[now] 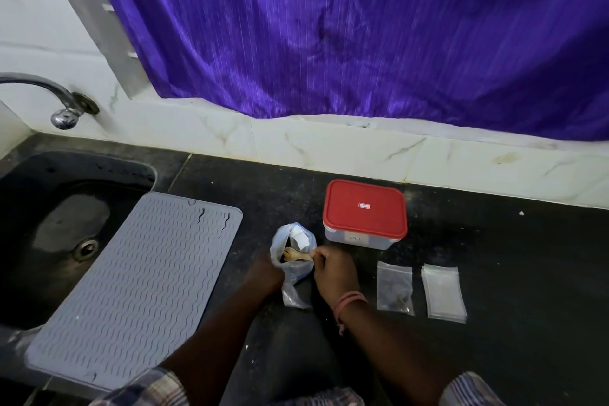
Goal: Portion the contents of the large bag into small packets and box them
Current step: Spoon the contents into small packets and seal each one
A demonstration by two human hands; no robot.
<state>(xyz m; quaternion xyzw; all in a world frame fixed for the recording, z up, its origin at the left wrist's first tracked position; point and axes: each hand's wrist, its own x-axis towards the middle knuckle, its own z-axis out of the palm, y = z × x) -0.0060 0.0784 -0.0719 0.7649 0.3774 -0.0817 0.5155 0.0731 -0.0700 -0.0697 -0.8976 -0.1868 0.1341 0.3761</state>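
Your left hand [263, 273] gripped the big bag [294, 260] while your right hand [334, 272] pinched the wooden spoon [296, 255] inside it; red-lidded box [365, 212] just beyond, packets [394, 287] to the right.

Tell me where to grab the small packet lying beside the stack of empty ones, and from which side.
Pinch the small packet at its far edge, probably its mouth, coming from above. It lies flat on the counter, its dark contents gathered at the near end, so lifting from the far edge likely keeps them settled.
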